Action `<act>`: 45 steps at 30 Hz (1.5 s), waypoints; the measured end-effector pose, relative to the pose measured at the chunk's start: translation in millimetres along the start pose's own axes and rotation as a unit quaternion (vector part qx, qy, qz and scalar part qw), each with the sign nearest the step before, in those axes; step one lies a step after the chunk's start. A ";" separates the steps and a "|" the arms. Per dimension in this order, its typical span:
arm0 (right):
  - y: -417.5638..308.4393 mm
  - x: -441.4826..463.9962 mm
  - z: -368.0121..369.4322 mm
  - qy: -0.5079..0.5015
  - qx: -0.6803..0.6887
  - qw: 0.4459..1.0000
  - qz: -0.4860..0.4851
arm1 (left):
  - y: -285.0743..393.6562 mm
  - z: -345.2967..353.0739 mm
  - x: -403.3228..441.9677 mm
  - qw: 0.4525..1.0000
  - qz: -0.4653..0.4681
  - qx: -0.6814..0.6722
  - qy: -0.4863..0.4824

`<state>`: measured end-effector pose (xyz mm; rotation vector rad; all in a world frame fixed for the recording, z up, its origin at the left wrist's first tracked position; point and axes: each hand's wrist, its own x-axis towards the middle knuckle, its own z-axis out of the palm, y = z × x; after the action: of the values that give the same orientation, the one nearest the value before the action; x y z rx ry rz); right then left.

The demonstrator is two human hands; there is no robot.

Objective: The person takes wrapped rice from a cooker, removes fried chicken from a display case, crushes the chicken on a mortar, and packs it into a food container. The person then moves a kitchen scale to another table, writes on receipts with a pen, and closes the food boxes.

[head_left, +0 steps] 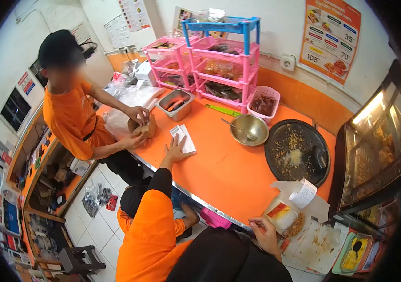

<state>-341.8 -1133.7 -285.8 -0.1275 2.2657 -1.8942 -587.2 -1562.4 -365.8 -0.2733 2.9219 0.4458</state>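
Takeaway box [321, 207] sits at the orange counter's [219, 176] near right edge, filled but unclosed: a white packet [280, 214] with a red-and-yellow face lies beside browned, crumbly food [296, 225], while the pale flaps spread open. A white cylindrical item [303, 194] with a printed label rests on it. The right hand [265, 233] is beside the box, fingers loosely curled; whether they grip anything, I cannot tell. The left hand [177, 151] lies on printed white paper [187, 141], fingers spread, gripping nothing visible.
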 end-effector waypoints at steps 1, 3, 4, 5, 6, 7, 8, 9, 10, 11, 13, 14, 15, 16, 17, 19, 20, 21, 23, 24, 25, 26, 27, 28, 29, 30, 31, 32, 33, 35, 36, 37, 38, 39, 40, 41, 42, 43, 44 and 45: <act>-0.6 3.3 3.2 -0.009 -0.006 1.000 -0.006 | 0.0 -1.8 1.1 1.000 -0.004 -0.004 -0.005; -3.1 11.9 11.5 -0.032 -0.020 0.999 -0.018 | -1.3 -3.6 1.7 1.000 -0.006 -0.014 -0.011; -5.1 17.0 16.6 -0.043 -0.023 0.999 -0.018 | -0.6 -5.2 0.6 1.000 -0.008 -0.020 -0.013; -7.4 22.5 21.7 -0.054 -0.026 0.998 -0.018 | -0.2 -6.2 -0.1 0.999 -0.010 -0.026 -0.015; -9.5 28.7 26.0 -0.064 -0.030 0.997 -0.018 | -1.6 -5.3 1.0 0.999 -0.006 -0.033 -0.014; -10.3 37.5 30.5 -0.070 -0.042 0.996 -0.032 | -2.8 -3.5 1.0 0.999 -0.010 -0.032 -0.009; -9.6 49.0 36.1 -0.073 -0.053 0.995 -0.046 | -2.3 -3.1 0.5 0.999 -0.011 -0.030 -0.005; -7.7 61.6 42.2 -0.074 -0.064 0.993 -0.060 | -3.5 -0.6 1.8 1.000 -0.011 -0.027 -0.001; -1.1 78.5 50.1 -0.062 0.011 0.997 -0.033 | -5.4 2.5 2.3 1.000 -0.006 -0.021 0.013; 6.5 98.2 58.0 -0.047 0.086 0.995 -0.006 | -8.4 5.1 2.2 0.999 -0.004 -0.022 0.031; 4.8 142.3 66.0 0.013 0.119 0.992 0.041 | -7.3 13.2 2.3 0.998 0.006 -0.025 0.063; 15.9 168.5 69.1 0.042 0.164 0.984 0.055 | -5.7 16.2 1.9 0.996 0.008 -0.027 0.080; 27.2 195.3 73.4 0.070 0.211 0.973 0.067 | -4.7 17.2 0.0 0.995 0.011 -0.027 0.097; 30.5 218.3 78.9 0.111 0.264 0.953 0.099 | -4.9 18.7 -2.5 0.993 0.012 -0.027 0.113; 31.3 240.1 84.3 0.151 0.316 0.927 0.130 | -5.1 20.0 -4.8 0.992 0.014 -0.028 0.121; 27.6 275.5 92.2 0.234 0.398 0.870 0.175 | -4.0 18.9 -4.7 0.990 0.023 -0.027 0.138; 25.3 288.8 95.8 0.276 0.426 0.840 0.191 | -2.7 17.3 -5.6 0.990 0.022 -0.028 0.134; 24.5 299.8 98.4 0.316 0.452 0.808 0.206 | -1.3 15.3 -7.5 0.991 0.021 -0.028 0.129; 28.9 313.7 100.0 0.314 0.442 0.824 0.163 | -1.8 12.1 -5.5 0.991 0.019 -0.027 0.129; 33.8 317.8 99.6 0.315 0.435 0.831 0.144 | -2.4 13.5 -4.5 0.991 0.021 -0.024 0.132; 39.4 321.7 99.1 0.287 0.434 0.843 0.141 | -2.3 16.0 -4.5 0.991 0.023 -0.021 0.133; 46.9 325.8 98.6 0.259 0.432 0.853 0.137 | -2.0 17.2 -4.5 0.991 0.021 -0.025 0.133; 50.2 327.8 98.9 0.233 0.431 0.862 0.134 | -2.0 17.1 -3.1 0.991 0.019 -0.028 0.133; 54.6 330.1 105.9 0.240 0.444 0.851 0.143 | -2.4 16.5 -2.3 0.991 0.019 -0.030 0.132; 54.3 326.1 115.2 0.236 0.446 0.852 0.138 | -3.5 16.4 -2.4 0.990 0.018 -0.023 0.138; 51.4 320.2 126.2 0.232 0.448 0.853 0.133 | -4.0 16.5 -2.9 0.989 0.020 -0.016 0.143; 41.0 312.9 137.5 0.219 0.458 0.853 0.124 | -1.9 16.7 -3.1 0.989 0.024 -0.011 0.147; 32.5 306.6 148.1 0.207 0.466 0.853 0.113 | 2.5 11.5 -5.5 0.991 0.015 -0.009 0.134; 36.0 307.6 159.3 0.196 0.481 0.847 0.116 | 3.1 13.5 -4.4 0.990 0.022 -0.011 0.136; 37.6 314.5 173.5 0.199 0.500 0.835 0.117 | 1.1 13.5 -4.0 0.989 0.025 -0.010 0.148; 35.3 318.9 179.5 0.215 0.504 0.828 0.117 | 1.8 12.2 -3.8 0.990 0.021 -0.009 0.137; 32.7 323.0 184.4 0.227 0.507 0.823 0.119 | 2.4 11.2 -3.6 0.990 0.024 -0.013 0.137; 37.6 326.7 185.1 0.223 0.508 0.827 0.091 | 3.3 11.1 -4.3 0.990 0.024 -0.018 0.139; 47.1 330.2 183.0 0.215 0.507 0.832 0.064 | 1.7 12.2 -4.3 0.989 0.020 -0.022 0.143; 55.9 334.2 182.4 0.203 0.507 0.837 0.038 | -1.5 15.9 -1.9 0.988 0.027 -0.013 0.153; 55.9 333.6 180.7 0.219 0.503 0.835 0.048 | -3.1 15.7 -1.1 0.988 0.026 -0.016 0.153; 51.4 327.9 176.6 0.234 0.498 0.833 0.058 | -2.8 15.8 -1.0 0.988 0.025 -0.020 0.153; 42.1 321.6 178.9 0.250 0.492 0.831 0.070 | -2.8 16.0 -1.0 0.988 0.023 -0.024 0.152; 25.8 311.9 185.3 0.247 0.491 0.829 0.102 | -2.3 14.9 -1.6 0.987 0.025 -0.024 0.156; 5.9 301.1 189.6 0.246 0.489 0.826 0.134 | -3.2 15.4 -1.3 0.987 0.025 -0.026 0.159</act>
<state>-599.1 -1371.1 -349.6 0.8482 1.0917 -2.8309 -583.1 -1560.4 -380.9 -0.3041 3.2370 0.5325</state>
